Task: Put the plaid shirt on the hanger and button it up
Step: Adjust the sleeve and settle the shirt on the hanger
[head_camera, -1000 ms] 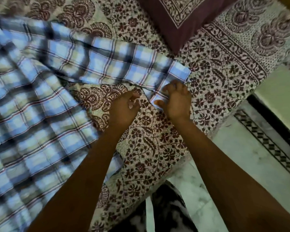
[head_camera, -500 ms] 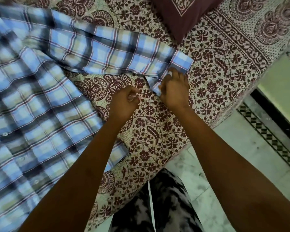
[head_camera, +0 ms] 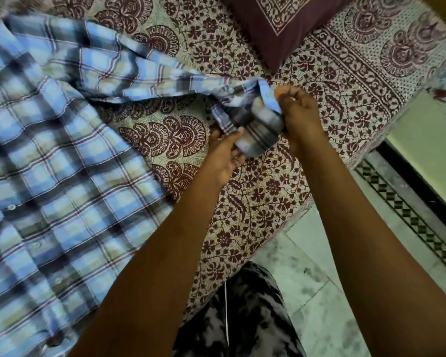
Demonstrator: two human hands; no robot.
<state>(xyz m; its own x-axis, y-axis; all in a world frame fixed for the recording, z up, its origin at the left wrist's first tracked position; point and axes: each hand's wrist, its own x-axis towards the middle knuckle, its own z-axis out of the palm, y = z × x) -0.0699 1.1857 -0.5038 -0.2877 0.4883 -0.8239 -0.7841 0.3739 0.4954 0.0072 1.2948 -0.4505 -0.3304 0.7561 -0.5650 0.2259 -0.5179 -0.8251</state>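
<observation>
Head view shows us early on: the plaid shirt [head_camera: 62, 161] lies spread across the bed [head_camera: 345, 73] at left, no hanger visible, while our left hand [head_camera: 224, 155] and right hand [head_camera: 298, 112] pinch its cuff [head_camera: 255, 124], seemingly at a button.

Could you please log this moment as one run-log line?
stage: cuff work | left hand: pinches sleeve cuff | right hand: pinches cuff | plaid shirt: on bedspread | hanger: not visible
</observation>
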